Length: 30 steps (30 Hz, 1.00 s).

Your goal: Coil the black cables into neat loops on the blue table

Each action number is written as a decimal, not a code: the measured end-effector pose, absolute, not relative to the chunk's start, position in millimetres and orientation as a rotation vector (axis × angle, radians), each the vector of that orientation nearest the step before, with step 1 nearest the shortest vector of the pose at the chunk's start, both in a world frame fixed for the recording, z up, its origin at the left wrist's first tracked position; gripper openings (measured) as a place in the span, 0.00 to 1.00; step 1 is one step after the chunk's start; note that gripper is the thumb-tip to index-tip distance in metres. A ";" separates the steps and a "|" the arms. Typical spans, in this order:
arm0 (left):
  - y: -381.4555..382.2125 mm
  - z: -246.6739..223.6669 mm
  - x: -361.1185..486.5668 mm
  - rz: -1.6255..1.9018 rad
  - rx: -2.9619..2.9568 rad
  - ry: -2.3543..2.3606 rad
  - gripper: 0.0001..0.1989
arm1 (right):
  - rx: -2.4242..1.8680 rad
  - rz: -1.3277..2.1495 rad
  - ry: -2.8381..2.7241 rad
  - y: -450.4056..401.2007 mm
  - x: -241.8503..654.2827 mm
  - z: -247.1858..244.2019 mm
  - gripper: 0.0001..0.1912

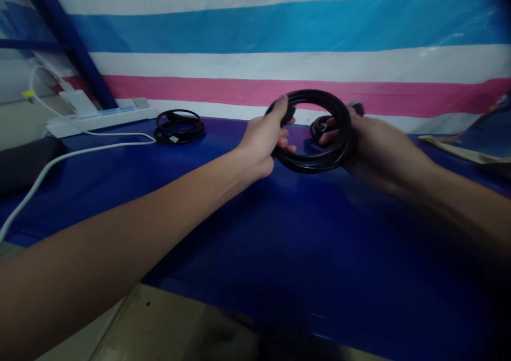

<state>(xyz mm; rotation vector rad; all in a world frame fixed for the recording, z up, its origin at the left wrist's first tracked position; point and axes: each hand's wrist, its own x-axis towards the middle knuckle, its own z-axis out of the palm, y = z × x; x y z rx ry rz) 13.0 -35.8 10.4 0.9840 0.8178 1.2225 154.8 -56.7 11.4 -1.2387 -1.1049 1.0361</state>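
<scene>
A thick coil of black cable (311, 164) is held up above the blue table between my two hands. My left hand (265, 134) is closed around the coil's left side, thumb on top near a dark plug end. At the coil's right side my right hand (371, 137) is closed on it, somewhat blurred; a cable end with a connector (355, 107) sticks up by its fingers. Behind the coil, partly hidden, a further dark loop with a connector (318, 129) shows near my right fingertips. Whether it belongs to the same cable I cannot tell.
A second black cable coil (179, 126) lies on the blue tabletop (255, 233) to the left. Behind it are a white power strip (107, 119) with a white charger (77, 103) and a white cord (51, 164). A dark flat object (30, 161) sits at far left. Striped sheeting (279, 28) hangs behind.
</scene>
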 end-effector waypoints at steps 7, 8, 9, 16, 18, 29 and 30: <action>-43.9 19.0 11.6 1.049 1.117 0.518 0.19 | -0.988 1.283 -1.315 -60.1 157.3 3.8 0.18; -46.4 17.7 12.6 1.019 1.173 0.507 0.19 | -0.932 1.296 -1.354 -61.0 158.2 4.8 0.20; -48.1 16.0 13.6 1.015 1.219 0.509 0.18 | -0.891 1.312 -1.377 -62.1 158.9 6.4 0.21; -38.0 12.0 9.5 1.261 1.211 0.651 0.17 | -0.946 1.242 -1.232 -71.7 152.2 24.7 0.36; -35.4 12.6 7.9 1.299 1.176 0.699 0.17 | -1.077 1.174 -1.257 -73.0 150.8 27.7 0.37; -27.6 4.3 2.2 1.091 1.322 0.629 0.20 | -1.202 1.192 -1.716 -68.3 167.9 22.7 0.15; -26.5 3.7 1.0 1.106 1.354 0.654 0.20 | -1.269 1.196 -1.710 -67.1 169.3 20.9 0.10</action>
